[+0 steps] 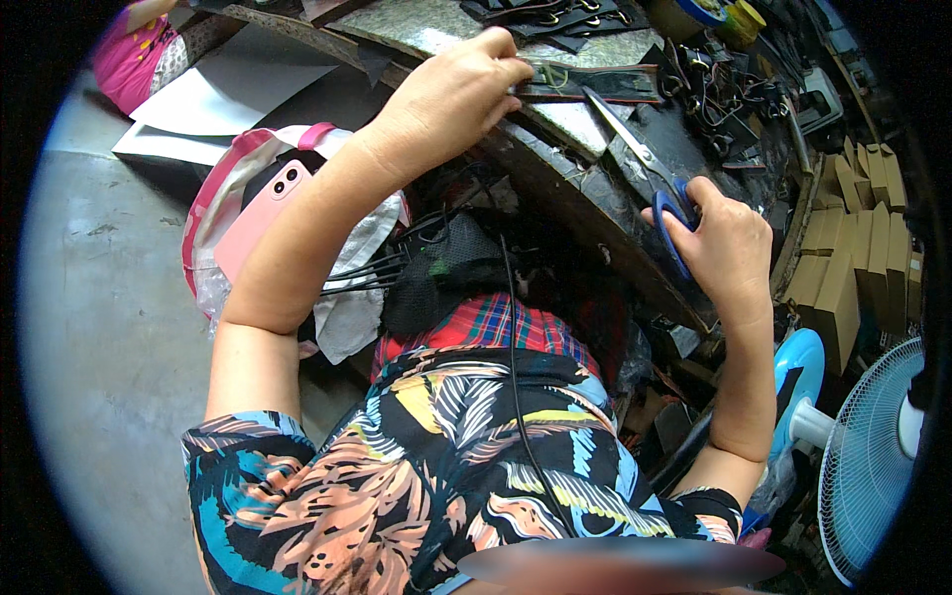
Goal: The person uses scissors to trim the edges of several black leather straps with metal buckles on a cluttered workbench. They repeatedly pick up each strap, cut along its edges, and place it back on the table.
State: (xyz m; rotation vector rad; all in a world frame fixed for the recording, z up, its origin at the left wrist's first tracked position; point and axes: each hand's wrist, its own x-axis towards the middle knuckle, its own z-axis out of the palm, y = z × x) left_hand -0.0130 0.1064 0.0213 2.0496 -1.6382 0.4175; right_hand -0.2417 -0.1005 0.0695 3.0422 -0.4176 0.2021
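My left hand [471, 84] is closed at the left end of a dark, flat strip [615, 85] with reddish edges, which lies across the worktable. A loop of green thread [551, 75] rests on the strip close to my fingertips; whether they pinch the thread too is hard to make out. In my right hand [729, 238] is a pair of scissors [645, 154] with blue handles. The blades point up and left, their tips just below the strip. They look closed or nearly so.
Black strap pieces with metal rings [709, 89] lie at the table's right. Cardboard boxes [843, 258] and a fan [873, 466] stand to the right. At left, a pink-and-white bag [203, 233] holds a pink phone [263, 213]. Another person's pink clothing [129, 59] shows at upper left.
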